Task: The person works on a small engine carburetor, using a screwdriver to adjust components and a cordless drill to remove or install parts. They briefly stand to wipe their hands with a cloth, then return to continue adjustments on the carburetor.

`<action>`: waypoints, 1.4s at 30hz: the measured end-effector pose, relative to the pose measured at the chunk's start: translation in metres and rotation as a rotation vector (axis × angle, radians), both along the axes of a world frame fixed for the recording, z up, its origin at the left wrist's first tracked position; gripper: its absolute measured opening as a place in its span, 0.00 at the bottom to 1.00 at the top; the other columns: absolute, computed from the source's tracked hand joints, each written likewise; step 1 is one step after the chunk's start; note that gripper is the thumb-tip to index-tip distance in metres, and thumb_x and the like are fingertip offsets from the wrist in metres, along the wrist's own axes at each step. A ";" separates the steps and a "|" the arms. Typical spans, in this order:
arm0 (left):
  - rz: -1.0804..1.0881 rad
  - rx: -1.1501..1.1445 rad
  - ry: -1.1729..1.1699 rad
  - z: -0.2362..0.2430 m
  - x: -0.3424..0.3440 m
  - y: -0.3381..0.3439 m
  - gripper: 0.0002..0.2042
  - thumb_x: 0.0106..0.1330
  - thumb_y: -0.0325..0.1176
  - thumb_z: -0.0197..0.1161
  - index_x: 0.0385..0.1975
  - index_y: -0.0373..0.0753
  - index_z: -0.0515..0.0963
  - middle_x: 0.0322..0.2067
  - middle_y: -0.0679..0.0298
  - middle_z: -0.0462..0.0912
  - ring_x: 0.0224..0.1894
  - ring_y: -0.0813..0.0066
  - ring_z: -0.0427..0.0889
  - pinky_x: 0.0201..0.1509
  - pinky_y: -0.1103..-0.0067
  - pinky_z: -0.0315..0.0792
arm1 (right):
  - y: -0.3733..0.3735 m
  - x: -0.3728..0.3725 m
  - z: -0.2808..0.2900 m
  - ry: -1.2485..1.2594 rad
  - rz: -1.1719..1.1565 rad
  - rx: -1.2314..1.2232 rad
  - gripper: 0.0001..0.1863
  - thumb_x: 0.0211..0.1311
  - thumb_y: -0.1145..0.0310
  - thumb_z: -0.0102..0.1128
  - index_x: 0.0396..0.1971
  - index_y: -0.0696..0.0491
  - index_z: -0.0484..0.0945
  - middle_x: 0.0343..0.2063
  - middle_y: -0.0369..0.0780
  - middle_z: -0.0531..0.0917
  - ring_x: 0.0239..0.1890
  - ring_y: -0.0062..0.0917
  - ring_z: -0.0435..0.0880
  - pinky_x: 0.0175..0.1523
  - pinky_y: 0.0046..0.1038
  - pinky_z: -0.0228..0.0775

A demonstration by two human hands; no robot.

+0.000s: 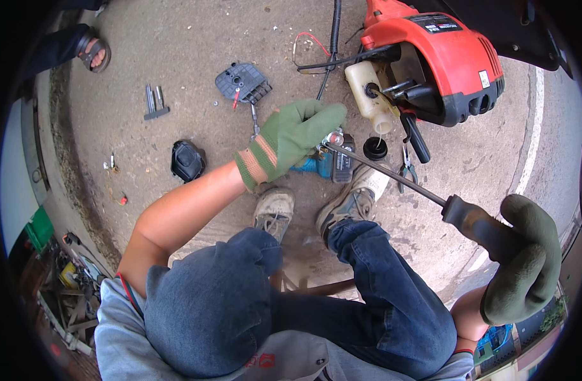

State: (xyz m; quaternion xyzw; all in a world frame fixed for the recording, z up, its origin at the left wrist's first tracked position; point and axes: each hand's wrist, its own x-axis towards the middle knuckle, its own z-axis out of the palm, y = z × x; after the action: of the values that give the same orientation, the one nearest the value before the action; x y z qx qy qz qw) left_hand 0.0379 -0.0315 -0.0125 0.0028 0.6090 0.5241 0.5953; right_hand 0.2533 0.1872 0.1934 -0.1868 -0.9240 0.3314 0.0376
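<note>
My left hand (297,136), in a green work glove, is closed around a small metal part (334,138) with a reddish, shiny dome; most of it is hidden by the fingers. In my right hand (529,260), also gloved, is the dark handle of a long screwdriver (399,178). Its shaft slants up to the left, and the tip meets the small part or lies right in front of it; I cannot tell which. Below the left hand, a teal cordless drill (315,166) with a black battery lies on the ground between my shoes.
A red engine unit (459,54) with a whitish fuel tank (362,86) lies at the upper right. Near it are a black round cap (375,148) and pliers (406,170). Farther left lie a grey-black plate (240,81), a black cover (187,160) and a T-shaped wrench (155,105). Another person's sandalled foot (95,54) stands upper left.
</note>
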 end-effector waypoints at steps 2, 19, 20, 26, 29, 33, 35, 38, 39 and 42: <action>-0.008 -0.018 0.035 -0.005 0.001 -0.004 0.17 0.75 0.47 0.57 0.42 0.38 0.82 0.27 0.73 0.78 0.15 0.90 0.63 0.16 0.86 0.57 | 0.006 0.000 -0.001 0.068 0.091 -0.038 0.30 0.73 0.57 0.53 0.69 0.57 0.69 0.61 0.56 0.76 0.53 0.36 0.83 0.54 0.36 0.78; -0.024 -0.006 0.035 0.001 0.002 -0.001 0.18 0.76 0.48 0.57 0.43 0.38 0.82 0.28 0.72 0.80 0.16 0.90 0.66 0.16 0.86 0.57 | -0.008 -0.027 -0.010 0.045 -0.053 0.055 0.34 0.75 0.49 0.48 0.69 0.61 0.66 0.56 0.54 0.82 0.47 0.35 0.87 0.52 0.33 0.82; -0.029 0.000 0.048 0.001 0.001 -0.002 0.18 0.76 0.48 0.57 0.43 0.38 0.82 0.28 0.72 0.80 0.16 0.90 0.66 0.16 0.87 0.57 | -0.008 -0.019 -0.010 0.053 -0.040 0.042 0.33 0.76 0.50 0.48 0.68 0.61 0.68 0.57 0.53 0.81 0.48 0.37 0.87 0.53 0.35 0.82; -0.076 -0.033 0.074 0.007 0.001 0.005 0.18 0.75 0.49 0.56 0.42 0.39 0.83 0.26 0.71 0.80 0.16 0.90 0.66 0.16 0.87 0.57 | -0.009 -0.031 0.009 -0.020 -0.058 0.113 0.37 0.75 0.44 0.49 0.70 0.59 0.66 0.65 0.54 0.73 0.53 0.38 0.86 0.58 0.41 0.81; -0.046 -0.022 0.052 0.009 0.000 0.002 0.18 0.75 0.49 0.56 0.42 0.39 0.83 0.27 0.72 0.80 0.16 0.90 0.66 0.16 0.87 0.56 | -0.003 -0.021 -0.003 -0.004 -0.056 0.004 0.32 0.77 0.49 0.47 0.67 0.60 0.70 0.62 0.54 0.77 0.53 0.36 0.87 0.58 0.36 0.80; -0.020 0.027 0.027 0.000 0.004 0.002 0.18 0.76 0.49 0.56 0.42 0.39 0.83 0.27 0.72 0.80 0.15 0.90 0.65 0.15 0.86 0.56 | 0.008 -0.012 0.001 0.078 0.163 -0.073 0.27 0.76 0.61 0.48 0.70 0.56 0.66 0.62 0.58 0.76 0.60 0.41 0.82 0.60 0.39 0.79; -0.039 -0.004 0.032 0.005 0.001 0.004 0.18 0.76 0.48 0.56 0.42 0.39 0.83 0.27 0.72 0.80 0.15 0.90 0.65 0.15 0.86 0.56 | 0.007 -0.020 0.000 0.095 0.144 -0.100 0.29 0.75 0.62 0.51 0.72 0.55 0.64 0.62 0.59 0.76 0.61 0.42 0.82 0.60 0.41 0.80; -0.024 -0.016 0.039 0.008 0.002 0.003 0.18 0.76 0.48 0.56 0.42 0.39 0.82 0.27 0.73 0.80 0.14 0.91 0.65 0.15 0.87 0.56 | 0.000 -0.026 -0.003 0.042 0.021 -0.112 0.34 0.73 0.55 0.56 0.72 0.58 0.64 0.59 0.55 0.79 0.57 0.40 0.84 0.58 0.40 0.81; -0.018 -0.020 0.036 0.009 0.002 0.002 0.18 0.76 0.48 0.56 0.42 0.39 0.82 0.26 0.73 0.80 0.14 0.91 0.65 0.15 0.87 0.56 | 0.001 -0.021 -0.004 0.039 -0.021 -0.099 0.35 0.72 0.56 0.59 0.71 0.59 0.64 0.58 0.54 0.79 0.56 0.39 0.85 0.59 0.40 0.81; 0.021 -0.013 -0.006 0.009 0.001 0.001 0.18 0.76 0.48 0.56 0.42 0.38 0.82 0.26 0.73 0.80 0.14 0.91 0.64 0.15 0.87 0.56 | -0.011 0.006 -0.006 0.082 -0.120 -0.132 0.38 0.67 0.56 0.67 0.69 0.62 0.64 0.55 0.51 0.82 0.53 0.39 0.85 0.59 0.39 0.79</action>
State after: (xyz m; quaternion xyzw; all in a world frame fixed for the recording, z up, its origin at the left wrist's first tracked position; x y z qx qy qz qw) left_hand 0.0392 -0.0308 -0.0037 -0.0092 0.6106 0.5264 0.5916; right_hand 0.2592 0.1764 0.1878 -0.2301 -0.8850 0.3962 0.0827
